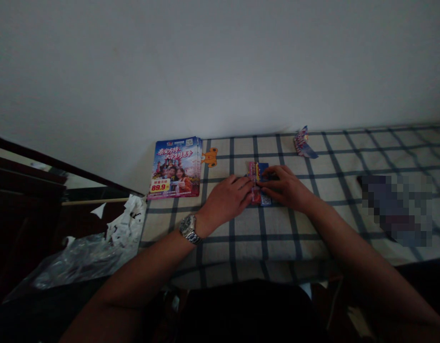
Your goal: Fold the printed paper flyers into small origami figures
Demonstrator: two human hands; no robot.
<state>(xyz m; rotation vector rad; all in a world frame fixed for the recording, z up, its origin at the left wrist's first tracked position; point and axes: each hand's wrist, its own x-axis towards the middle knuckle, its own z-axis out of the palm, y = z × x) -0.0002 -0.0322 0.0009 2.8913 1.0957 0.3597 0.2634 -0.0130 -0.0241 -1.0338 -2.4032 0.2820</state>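
Observation:
A small folded colourful leaflet point(258, 170) lies on the checked bed sheet point(277, 228) in front of me. My left hand point(227, 199), with a metal watch on its wrist, presses on the leaflet's left side with its fingers together. My right hand point(285, 187) rests on its right side, fingers bent down over the paper. Both hands touch the leaflet and hide much of it.
A stack of colourful flyers point(175, 166) lies at the sheet's far left by the wall, an orange figure point(210, 156) beside it. A folded paper piece point(303, 142) stands further back. Crumpled paper point(129, 223) and plastic wrap point(80, 259) lie left of the bed.

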